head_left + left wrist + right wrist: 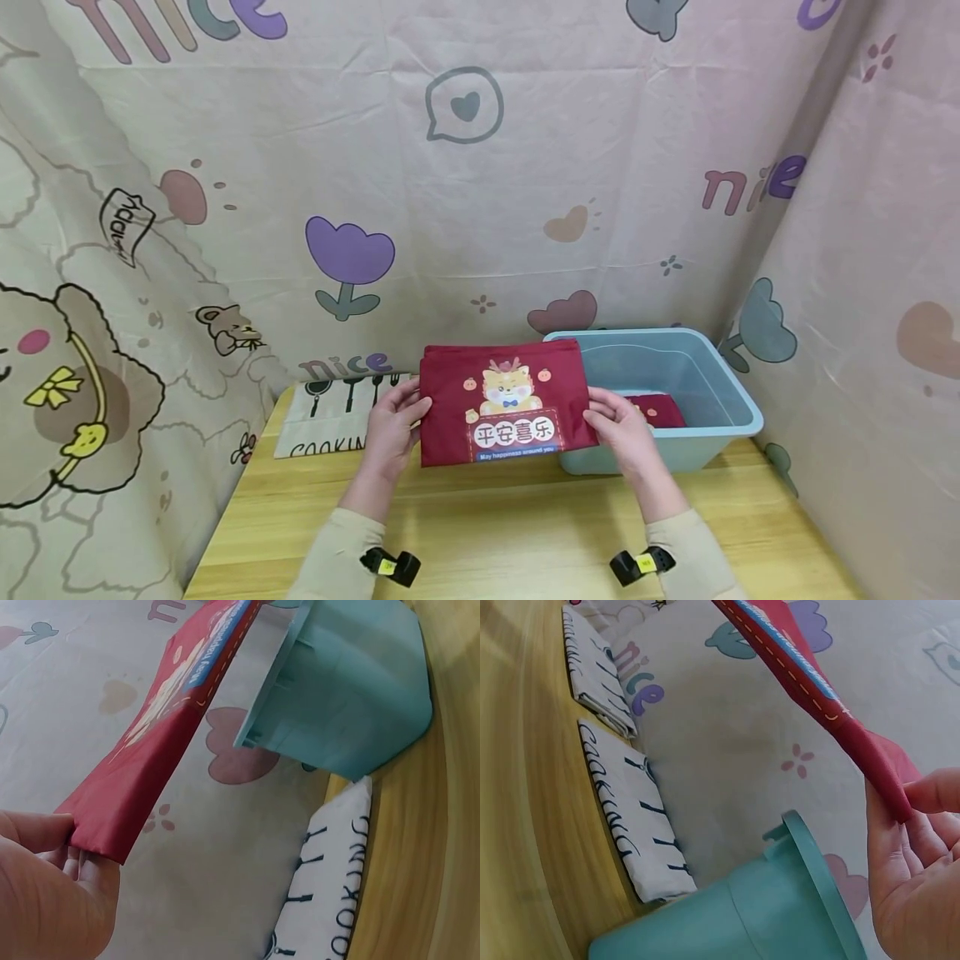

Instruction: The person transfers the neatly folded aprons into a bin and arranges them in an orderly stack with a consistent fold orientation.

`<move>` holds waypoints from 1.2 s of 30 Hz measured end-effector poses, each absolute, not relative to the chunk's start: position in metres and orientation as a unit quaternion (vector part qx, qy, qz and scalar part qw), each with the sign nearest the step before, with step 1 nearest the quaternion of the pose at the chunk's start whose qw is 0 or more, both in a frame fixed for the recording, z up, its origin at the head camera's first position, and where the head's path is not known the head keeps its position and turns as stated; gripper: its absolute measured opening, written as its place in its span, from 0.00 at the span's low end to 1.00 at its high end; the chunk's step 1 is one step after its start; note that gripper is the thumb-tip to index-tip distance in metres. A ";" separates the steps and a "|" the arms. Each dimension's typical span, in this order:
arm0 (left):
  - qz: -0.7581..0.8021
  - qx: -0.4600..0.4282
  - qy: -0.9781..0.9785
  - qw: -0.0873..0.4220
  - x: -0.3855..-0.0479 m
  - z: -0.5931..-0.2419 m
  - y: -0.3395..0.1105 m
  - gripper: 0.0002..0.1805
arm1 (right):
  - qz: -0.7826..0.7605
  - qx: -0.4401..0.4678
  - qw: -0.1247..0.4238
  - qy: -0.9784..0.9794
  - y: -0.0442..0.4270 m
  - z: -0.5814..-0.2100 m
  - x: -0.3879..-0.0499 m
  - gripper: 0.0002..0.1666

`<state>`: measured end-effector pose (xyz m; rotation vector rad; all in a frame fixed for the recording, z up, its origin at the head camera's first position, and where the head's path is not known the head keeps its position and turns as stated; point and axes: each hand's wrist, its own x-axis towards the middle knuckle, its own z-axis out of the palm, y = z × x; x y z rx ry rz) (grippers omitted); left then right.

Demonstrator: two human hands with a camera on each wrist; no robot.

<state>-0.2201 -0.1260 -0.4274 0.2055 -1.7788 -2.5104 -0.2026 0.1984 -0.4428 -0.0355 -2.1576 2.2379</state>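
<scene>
Gripping red cloth (447,417) by opposite sides: left hand (392,423), right hand (621,427) | bin (701,447), red piece (663,411) inside | two white cloths (634,814) on table (510,533)

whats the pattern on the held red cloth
The red cloth has a cartoon animal above four Chinese characters; clearest in the head view.

Place: apparently a small table corner screened off by cloth for recording; home, shop or lab around it, hard to tell
Fabric hangings (465,208): draped behind and at both sides, creased, printed with hearts, flowers, cartoon animals and "nice", closer to a child's bedroom than a workshop
Wooden tabletop (495,525): light, grained, right up against the back hanging
Folded white cloths (641,825): printed with "COOKING" and utensils, a household touch
Plastic tub (675,452): ordinary household storage
Wrist cameras (405,569): strapped over both sleeves (333,554), a sign of filming
</scene>
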 end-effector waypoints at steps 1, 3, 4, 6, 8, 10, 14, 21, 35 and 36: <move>-0.814 0.063 -0.577 0.030 -0.221 -0.427 -0.124 0.23 | 0.722 -0.012 0.020 -0.692 0.200 -0.442 -0.202 0.26; -0.815 0.059 -0.575 0.032 -0.222 -0.426 -0.120 0.23 | 0.725 -0.013 0.026 -0.688 0.203 -0.441 -0.203 0.26; -0.817 0.059 -0.573 0.033 -0.223 -0.426 -0.118 0.23 | 0.726 -0.013 0.028 -0.687 0.205 -0.440 -0.203 0.26; -0.817 0.059 -0.572 0.034 -0.225 -0.425 -0.113 0.23 | 0.723 -0.012 0.031 -0.690 0.209 -0.439 -0.203 0.26; -0.819 0.061 -0.570 0.032 -0.226 -0.424 -0.108 0.23 | 0.717 -0.011 0.034 -0.696 0.214 -0.437 -0.203 0.26; -0.820 0.058 -0.569 0.031 -0.227 -0.423 -0.103 0.23 | 0.711 -0.010 0.036 -0.702 0.219 -0.436 -0.203 0.26; -0.826 0.049 -0.561 0.032 -0.229 -0.422 -0.092 0.22 | 0.705 -0.009 0.041 -0.708 0.229 -0.433 -0.203 0.27; -0.834 0.043 -0.549 0.029 -0.234 -0.424 -0.073 0.21 | 0.693 -0.014 0.054 -0.719 0.245 -0.428 -0.202 0.27; -0.837 0.066 -0.542 0.041 -0.236 -0.420 -0.037 0.20 | 0.653 -0.016 0.063 -0.754 0.276 -0.426 -0.206 0.29; -0.836 0.067 -0.544 0.042 -0.237 -0.420 -0.035 0.20 | 0.651 -0.017 0.063 -0.756 0.278 -0.426 -0.206 0.29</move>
